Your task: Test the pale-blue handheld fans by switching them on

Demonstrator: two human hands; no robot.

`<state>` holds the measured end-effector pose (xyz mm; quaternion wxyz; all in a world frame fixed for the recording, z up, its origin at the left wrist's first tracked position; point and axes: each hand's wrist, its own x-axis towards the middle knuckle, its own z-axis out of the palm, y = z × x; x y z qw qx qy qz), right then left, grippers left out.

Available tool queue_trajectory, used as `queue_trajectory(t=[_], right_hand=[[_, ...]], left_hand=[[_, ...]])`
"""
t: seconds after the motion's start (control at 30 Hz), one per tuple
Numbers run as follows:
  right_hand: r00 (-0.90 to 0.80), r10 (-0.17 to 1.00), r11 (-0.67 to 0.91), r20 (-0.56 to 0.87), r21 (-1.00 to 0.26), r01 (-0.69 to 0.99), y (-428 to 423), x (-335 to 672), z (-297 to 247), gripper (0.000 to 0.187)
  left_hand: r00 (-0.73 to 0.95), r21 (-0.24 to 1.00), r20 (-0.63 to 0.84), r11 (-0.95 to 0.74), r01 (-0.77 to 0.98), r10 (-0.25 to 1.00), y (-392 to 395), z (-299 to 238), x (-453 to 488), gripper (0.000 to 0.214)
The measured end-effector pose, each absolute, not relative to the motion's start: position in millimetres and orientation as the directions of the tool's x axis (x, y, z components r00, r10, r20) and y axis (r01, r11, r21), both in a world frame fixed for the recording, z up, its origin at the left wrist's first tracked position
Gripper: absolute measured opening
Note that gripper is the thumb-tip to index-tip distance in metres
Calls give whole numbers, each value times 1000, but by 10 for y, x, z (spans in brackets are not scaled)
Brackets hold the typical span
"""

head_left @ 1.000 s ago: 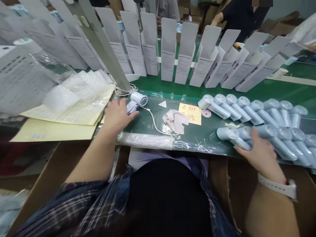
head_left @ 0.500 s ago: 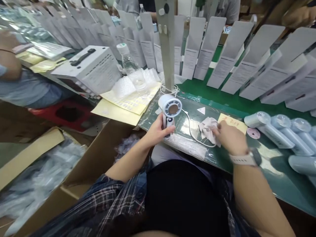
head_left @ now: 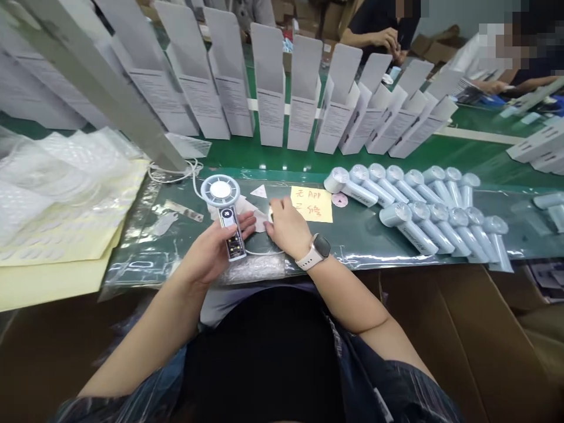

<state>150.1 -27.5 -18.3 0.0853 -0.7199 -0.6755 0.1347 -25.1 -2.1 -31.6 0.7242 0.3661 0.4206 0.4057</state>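
While the left hand grips the fan by its handle, thumb across the front and fingers extending past the far side, the right hand is bent at the fingers beside it. Whether the right hand grips anything cannot be told; the fingertips are partly hidden. A watch with a pale strap is on the right wrist. The fan is held upright over the near part of the counter, round head uppermost, dark handle panel facing up. Behind it, between the hands, lies a crumpled cloth. A white cable runs below the cloth.

Just beyond the right hand lies a yellow note with red handwriting, a round pink sticker next to it. Further right, wrapped fans lie in two slanted rows. To the left, bubble wrap rests on yellow sheets, near a leaning metal pole. Past the counter, open-flapped boxes stand on a bright green surface; people are seated or standing beyond.
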Motion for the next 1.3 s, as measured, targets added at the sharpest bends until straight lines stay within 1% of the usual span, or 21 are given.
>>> queue_trajectory(t=[0.07,0.13,0.2,0.27,0.33,0.4,0.5,0.57,0.63,0.7,0.8,0.9,0.97,1.07,1.13,1.2,1.23,1.3], right_hand=[[143,985,-166,-93,-320,933,-328,1543,-196,34],[181,976,-212,-119,-350,912,-387,1604,-201,28],[153,979,-195,-131,-418,888,-480,1680,-204,24],[102,987,-154,-126,-527,835,-614,1759,-210,17],[29,991,-108,-129,-667,737,-771,1815,-218,13],[-77,987,-65,-138,-797,601,-927,1827,-218,16],[-216,969,-22,-121,-911,411,-1106,1781,-194,20],[-220,972,-11,-86,-947,322,-1166,1740,-182,26],[-135,989,-21,-57,-967,255,-1184,1697,-196,30],[-41,998,-33,-41,-983,180,-1190,1642,-235,33],[8,999,-52,-52,-999,16,-1226,1524,-314,35],[34,994,-98,-105,-981,-165,-1274,1384,-378,34],[57,990,-110,-126,-967,-231,-1286,1301,-403,36],[52,993,-96,-111,-969,-228,-1266,1223,-421,40],[39,996,-76,-83,-982,-173,-1244,1211,-423,41],[53,998,-26,-29,-998,-49,-1230,1237,-414,36],[51,998,20,22,-999,31,-1226,1266,-403,34],[-11,988,151,152,-973,175,-1216,1354,-366,32]], left_hand=[[275,864,-339,414,-288,900,41,-298,-160,37],[187,860,-361,404,-312,914,123,-298,-92,29],[93,857,-354,362,-367,931,196,-318,-55,24],[50,857,-317,308,-413,947,228,-340,-39,28],[88,854,-261,272,-442,961,190,-326,-26,41],[172,841,-200,259,-475,965,75,-254,5,54],[335,810,-127,292,-509,934,-164,-81,98,66],[433,794,-94,330,-511,897,-278,-4,166,71],[505,784,-76,364,-502,860,-327,7,198,71],[537,781,-56,371,-502,842,-342,-28,181,68],[516,812,8,296,-503,856,-366,-106,115,66],[433,872,59,165,-460,899,-406,-161,64,64],[395,902,67,113,-416,916,-428,-171,38,60],[415,919,77,97,-382,906,-440,-165,-7,60],[428,914,85,101,-393,900,-431,-162,-35,61],[449,887,56,162,-433,892,-410,-158,-53,62],[456,861,31,208,-465,889,-395,-153,-61,63],[432,791,-23,280,-544,902,-356,-136,-78,66]])
